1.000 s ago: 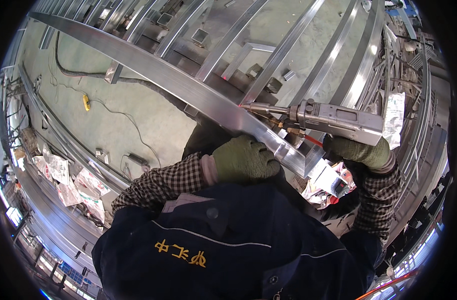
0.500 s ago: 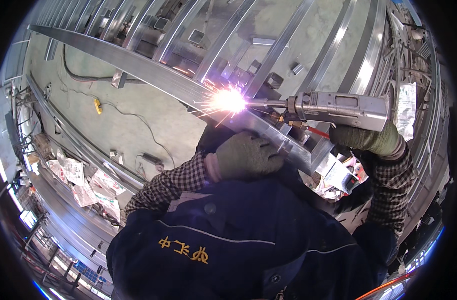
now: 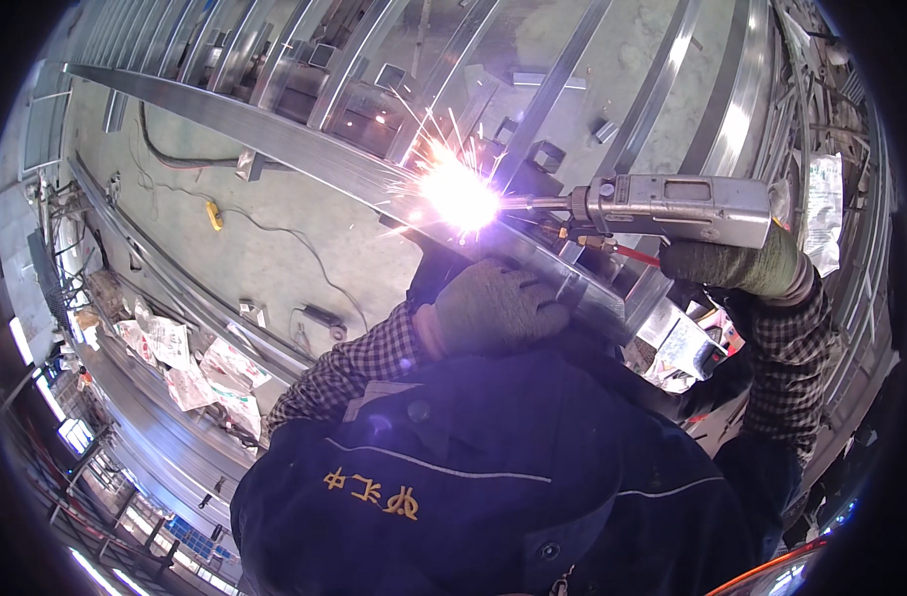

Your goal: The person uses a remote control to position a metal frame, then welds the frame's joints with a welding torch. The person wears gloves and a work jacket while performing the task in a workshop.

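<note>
Gripping a welding torch (image 3: 687, 207) of dull grey metal, boxy with a thin round nozzle, the right hand (image 3: 736, 263) wears a green fabric glove. The torch body lies at about 11 o'clock from this hand, and its nozzle points to 9 o'clock. At the tip, a white glow (image 3: 458, 194) with sparks hides part of a long metal beam (image 3: 284, 137), smooth, shiny and flat-faced. From the left hand (image 3: 503, 310), also gloved, the glow is at 11 o'clock and the beam passes just beside, at 1 o'clock. Its fingers are curled; I cannot tell if they hold something. Straight metal bars (image 3: 657, 89) extend from the beam toward 1 o'clock.
</note>
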The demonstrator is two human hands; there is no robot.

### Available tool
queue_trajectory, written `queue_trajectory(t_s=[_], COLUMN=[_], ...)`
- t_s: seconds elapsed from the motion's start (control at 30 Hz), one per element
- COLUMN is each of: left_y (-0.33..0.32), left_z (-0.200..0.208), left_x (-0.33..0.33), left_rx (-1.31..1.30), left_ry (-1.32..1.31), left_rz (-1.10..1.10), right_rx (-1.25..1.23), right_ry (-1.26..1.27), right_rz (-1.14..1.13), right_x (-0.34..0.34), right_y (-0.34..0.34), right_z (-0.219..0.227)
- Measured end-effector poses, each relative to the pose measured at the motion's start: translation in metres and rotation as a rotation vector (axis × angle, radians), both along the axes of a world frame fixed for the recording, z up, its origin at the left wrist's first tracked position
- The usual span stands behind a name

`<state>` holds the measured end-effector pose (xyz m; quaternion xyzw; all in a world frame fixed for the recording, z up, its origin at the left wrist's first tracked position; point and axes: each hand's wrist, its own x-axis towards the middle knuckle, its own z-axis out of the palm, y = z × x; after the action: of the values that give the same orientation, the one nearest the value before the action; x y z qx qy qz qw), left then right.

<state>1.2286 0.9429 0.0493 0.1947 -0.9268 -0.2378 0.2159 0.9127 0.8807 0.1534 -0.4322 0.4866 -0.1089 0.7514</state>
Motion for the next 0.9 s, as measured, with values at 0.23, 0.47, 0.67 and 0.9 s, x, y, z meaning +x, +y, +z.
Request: queue_trajectory(t_s=[0.23, 0.47, 0.67, 0.9], left_y=[-0.003, -0.005, -0.007, -0.004], left_z=[0.005, 0.005, 0.003, 0.007], left_x=[-0.002, -0.004, -0.003, -0.003], left_rx=[0.042, 0.02, 0.049, 0.047], left_ry=[0.03, 0.024, 0.041, 0.015], left_rz=[0.015, 0.029, 0.022, 0.031], right_rx=[-0.085, -0.051, -0.026, -0.094], right_ry=[-0.116, -0.026, 0.057, 0.067], right_rz=[0.023, 0.006, -0.049, 0.025], right_x=[-0.009, -0.014, -0.01, -0.015], right_y=[0.003, 0.006, 0.012, 0.011], right_z=[-0.014, -0.011, -0.01, -0.008])
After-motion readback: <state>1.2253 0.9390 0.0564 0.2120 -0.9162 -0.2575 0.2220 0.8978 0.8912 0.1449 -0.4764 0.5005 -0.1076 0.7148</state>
